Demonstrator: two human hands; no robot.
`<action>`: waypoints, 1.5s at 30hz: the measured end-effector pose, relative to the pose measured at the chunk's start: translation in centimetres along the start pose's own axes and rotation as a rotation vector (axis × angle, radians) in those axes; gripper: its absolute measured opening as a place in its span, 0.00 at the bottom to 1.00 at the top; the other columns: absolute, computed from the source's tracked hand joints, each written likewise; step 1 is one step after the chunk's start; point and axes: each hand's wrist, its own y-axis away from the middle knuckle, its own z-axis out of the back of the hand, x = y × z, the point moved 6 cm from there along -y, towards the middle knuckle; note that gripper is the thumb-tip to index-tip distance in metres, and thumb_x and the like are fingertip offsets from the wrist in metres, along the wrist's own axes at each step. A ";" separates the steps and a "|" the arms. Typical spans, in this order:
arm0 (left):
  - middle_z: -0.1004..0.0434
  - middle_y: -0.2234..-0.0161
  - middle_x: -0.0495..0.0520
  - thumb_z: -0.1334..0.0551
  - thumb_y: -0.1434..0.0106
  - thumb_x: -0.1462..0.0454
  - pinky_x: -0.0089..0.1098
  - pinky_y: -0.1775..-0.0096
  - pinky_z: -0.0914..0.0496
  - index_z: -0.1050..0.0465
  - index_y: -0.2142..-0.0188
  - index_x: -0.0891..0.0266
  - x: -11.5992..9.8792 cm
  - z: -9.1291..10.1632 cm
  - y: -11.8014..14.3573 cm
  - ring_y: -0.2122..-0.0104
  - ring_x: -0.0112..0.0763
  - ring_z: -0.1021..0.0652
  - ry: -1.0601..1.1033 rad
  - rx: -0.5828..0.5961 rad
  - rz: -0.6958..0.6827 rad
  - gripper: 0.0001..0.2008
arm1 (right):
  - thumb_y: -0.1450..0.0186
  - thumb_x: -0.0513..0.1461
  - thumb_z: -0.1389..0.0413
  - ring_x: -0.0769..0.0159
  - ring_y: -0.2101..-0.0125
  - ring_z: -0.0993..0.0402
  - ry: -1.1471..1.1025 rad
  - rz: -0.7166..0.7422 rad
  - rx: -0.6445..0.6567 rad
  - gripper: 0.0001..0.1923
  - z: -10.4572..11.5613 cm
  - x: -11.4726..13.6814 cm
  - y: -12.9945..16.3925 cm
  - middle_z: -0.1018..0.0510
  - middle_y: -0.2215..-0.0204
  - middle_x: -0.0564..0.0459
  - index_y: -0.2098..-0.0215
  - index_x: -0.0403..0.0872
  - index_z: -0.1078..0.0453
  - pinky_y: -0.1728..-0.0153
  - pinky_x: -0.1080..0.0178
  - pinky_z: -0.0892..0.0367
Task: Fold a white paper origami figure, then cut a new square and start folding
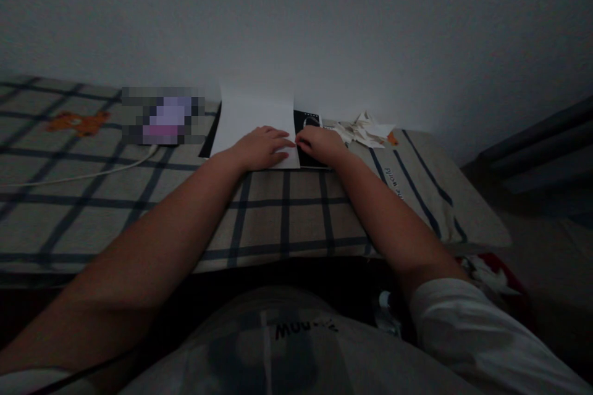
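Note:
A white sheet of paper (254, 111) lies over a dark, flat thing (303, 120) with a white print, perhaps a book or a box lid; its black shows at both sides of the sheet. The paper's far part bends up against the wall. My left hand (266, 147) rests flat on the near right part of the sheet, fingers spread. At the sheet's right edge, my right hand (322, 143) has thumb and fingers closed in a pinch, seemingly on that edge. Right beside it is a heap of torn white paper scraps (364, 131).
A checked cloth (287, 213) covers the table, which stands against a pale wall (296, 18). At left are a blurred-out phone-like device (169, 117) with a white cable (115, 170) and an orange cutout (78, 122). Below right, a red bin (504, 278) holds white scraps, near a bottle (386, 315).

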 end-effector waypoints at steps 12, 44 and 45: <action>0.33 0.25 0.55 0.46 0.23 0.54 0.46 0.29 0.40 0.29 0.29 0.53 0.3 -0.3 -0.1 0.30 0.45 0.30 -0.026 -0.002 -0.001 0.26 | 0.22 0.40 0.51 0.57 0.54 0.23 0.020 -0.033 0.012 0.17 0.2 0.3 0.1 0.16 0.49 0.43 0.48 0.46 0.20 0.63 0.59 0.39; 0.30 0.27 0.57 0.45 0.25 0.55 0.47 0.29 0.39 0.26 0.33 0.55 0.1 0.2 0.0 0.31 0.47 0.28 0.019 -0.026 -0.017 0.25 | 0.25 0.38 0.49 0.57 0.53 0.23 -0.026 0.015 0.030 0.16 0.4 0.5 0.1 0.16 0.48 0.43 0.48 0.46 0.20 0.59 0.58 0.37; 0.31 0.27 0.57 0.45 0.25 0.55 0.47 0.30 0.39 0.26 0.33 0.55 0.0 0.2 0.0 0.31 0.47 0.28 0.018 -0.023 -0.016 0.25 | 0.25 0.38 0.48 0.57 0.53 0.23 -0.026 0.016 0.032 0.16 0.4 0.5 0.1 0.16 0.49 0.43 0.49 0.46 0.19 0.60 0.58 0.37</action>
